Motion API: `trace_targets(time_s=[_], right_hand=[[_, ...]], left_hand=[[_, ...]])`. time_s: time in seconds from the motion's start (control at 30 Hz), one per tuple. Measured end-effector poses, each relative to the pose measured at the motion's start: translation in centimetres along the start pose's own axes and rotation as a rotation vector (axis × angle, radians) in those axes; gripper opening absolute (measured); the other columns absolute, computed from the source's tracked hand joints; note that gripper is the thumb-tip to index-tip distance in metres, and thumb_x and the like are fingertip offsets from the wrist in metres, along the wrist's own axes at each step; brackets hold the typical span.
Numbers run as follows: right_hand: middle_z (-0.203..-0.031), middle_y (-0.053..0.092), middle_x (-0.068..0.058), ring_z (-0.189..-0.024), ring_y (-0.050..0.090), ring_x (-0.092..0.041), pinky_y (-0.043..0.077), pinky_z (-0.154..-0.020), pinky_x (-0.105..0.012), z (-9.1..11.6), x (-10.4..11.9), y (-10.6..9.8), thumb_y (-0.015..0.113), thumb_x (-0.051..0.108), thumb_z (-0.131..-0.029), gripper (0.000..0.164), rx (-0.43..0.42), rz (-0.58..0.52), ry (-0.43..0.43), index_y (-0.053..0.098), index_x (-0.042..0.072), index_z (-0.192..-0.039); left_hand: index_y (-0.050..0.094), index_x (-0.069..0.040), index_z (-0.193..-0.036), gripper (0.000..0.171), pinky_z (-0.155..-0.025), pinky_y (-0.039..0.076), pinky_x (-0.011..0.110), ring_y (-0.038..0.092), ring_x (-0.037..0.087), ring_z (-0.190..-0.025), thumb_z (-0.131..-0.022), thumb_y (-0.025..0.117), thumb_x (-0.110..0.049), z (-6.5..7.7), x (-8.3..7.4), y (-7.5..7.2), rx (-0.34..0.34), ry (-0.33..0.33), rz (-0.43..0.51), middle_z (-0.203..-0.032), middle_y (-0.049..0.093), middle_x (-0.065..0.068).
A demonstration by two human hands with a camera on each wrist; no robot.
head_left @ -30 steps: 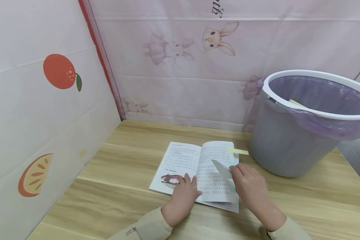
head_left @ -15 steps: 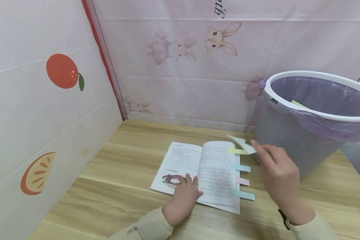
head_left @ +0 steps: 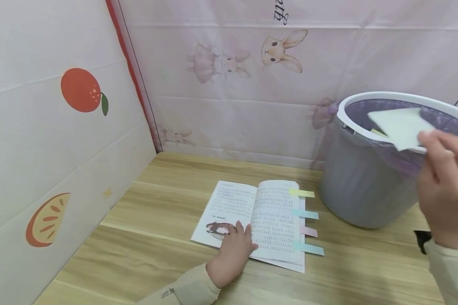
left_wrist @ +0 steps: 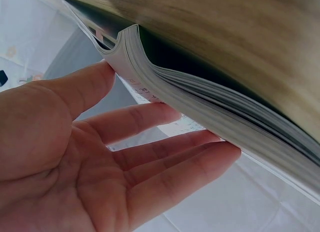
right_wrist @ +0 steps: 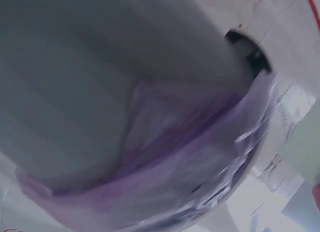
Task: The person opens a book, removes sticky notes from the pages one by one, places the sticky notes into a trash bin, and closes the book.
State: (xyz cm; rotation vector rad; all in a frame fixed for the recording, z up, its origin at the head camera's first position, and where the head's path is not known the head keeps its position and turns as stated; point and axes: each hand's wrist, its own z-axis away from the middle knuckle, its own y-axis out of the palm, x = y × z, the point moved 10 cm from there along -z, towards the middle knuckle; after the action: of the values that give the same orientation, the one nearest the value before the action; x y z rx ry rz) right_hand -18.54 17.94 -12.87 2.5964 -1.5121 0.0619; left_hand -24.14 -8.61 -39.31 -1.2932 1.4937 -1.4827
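Observation:
An open book (head_left: 272,220) lies on the wooden table, its right page edge carrying several coloured index tabs, such as a yellow tab (head_left: 303,193) and a pink tab (head_left: 309,231). My left hand (head_left: 234,252) rests on the book near the spine, fingers spread and fairly straight; the left wrist view shows its fingertips against the pages (left_wrist: 150,85). Between thumb and fingers, my right hand (head_left: 448,182) pinches a pale green square of paper (head_left: 400,125), which overlaps the front rim of the grey bin (head_left: 366,186) in the head view.
The bin stands right of the book, with a white rim and a purple bag liner (right_wrist: 175,182). A yellowish scrap (head_left: 378,133) shows inside it. Behind the table (head_left: 156,203) hangs a pink rabbit-print sheet (head_left: 229,123); a white fruit-print sheet (head_left: 23,148) stands at left.
My right hand has carried the pale green paper from the right page up and right to the bin's rim. The tabs it covered now show. The left hand stays on the book.

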Motion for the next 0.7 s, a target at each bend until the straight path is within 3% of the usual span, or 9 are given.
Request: trace_targets(time_s=[0.07, 0.17, 0.4, 0.57, 0.7], right_hand=[[-0.107, 0.066, -0.023, -0.104, 0.059, -0.043, 0.042, -0.1, -0.036, -0.6, -1.9, 0.7, 0.045, -0.013, -0.089, 0.033, 0.133, 0.057, 0.042, 0.07, 0.0, -0.106], [-0.113, 0.063, -0.026, -0.11, 0.055, -0.043, 0.039, -0.103, -0.038, -0.6, -4.3, 1.5, 0.04, -0.008, -0.094, 0.037, 0.244, 0.121, 0.075, 0.068, 0.001, -0.115], [-0.112, 0.059, -0.031, -0.105, 0.052, -0.05, 0.038, -0.102, -0.037, 0.2, -6.4, 2.5, 0.037, -0.012, -0.093, 0.039, 0.343, 0.141, 0.11, 0.066, -0.001, -0.117], [-0.108, 0.053, -0.037, -0.099, 0.047, -0.055, 0.039, -0.1, -0.048, 0.7, -6.9, 3.7, 0.034, -0.019, -0.087, 0.038, 0.46, 0.152, 0.127, 0.063, -0.014, -0.111], [-0.105, 0.052, -0.038, -0.099, 0.047, -0.055, 0.038, -0.098, -0.054, 0.9, -7.0, 3.7, 0.035, -0.019, -0.085, 0.037, 0.467, 0.155, 0.124, 0.063, -0.014, -0.109]], left_hand=[[0.066, -0.008, -0.122, 0.058, -0.069, 0.057, 0.033, 0.064, 0.035, -0.101, -0.084, 0.063, -0.051, 0.0, 0.0, 0.1, 0.009, 0.003, 0.002, -0.114, 0.064, 0.02], [0.065, -0.007, -0.123, 0.058, -0.069, 0.057, 0.033, 0.064, 0.035, -0.102, -0.085, 0.063, -0.05, 0.0, -0.1, 0.2, 0.017, 0.007, 0.0, -0.115, 0.064, 0.02], [0.067, -0.007, -0.12, 0.057, -0.066, 0.057, 0.032, 0.064, 0.034, -0.097, -0.083, 0.065, -0.051, 0.1, -0.2, -0.1, -0.038, 0.014, -0.016, -0.11, 0.065, 0.02], [0.066, -0.007, -0.121, 0.057, -0.068, 0.057, 0.032, 0.064, 0.034, -0.1, -0.084, 0.064, -0.05, 0.0, 0.0, 0.1, -0.006, 0.001, -0.004, -0.113, 0.064, 0.02], [0.067, -0.007, -0.12, 0.057, -0.066, 0.056, 0.032, 0.064, 0.034, -0.098, -0.083, 0.065, -0.051, 0.0, -0.1, -0.1, -0.026, 0.0, -0.005, -0.111, 0.064, 0.02]])
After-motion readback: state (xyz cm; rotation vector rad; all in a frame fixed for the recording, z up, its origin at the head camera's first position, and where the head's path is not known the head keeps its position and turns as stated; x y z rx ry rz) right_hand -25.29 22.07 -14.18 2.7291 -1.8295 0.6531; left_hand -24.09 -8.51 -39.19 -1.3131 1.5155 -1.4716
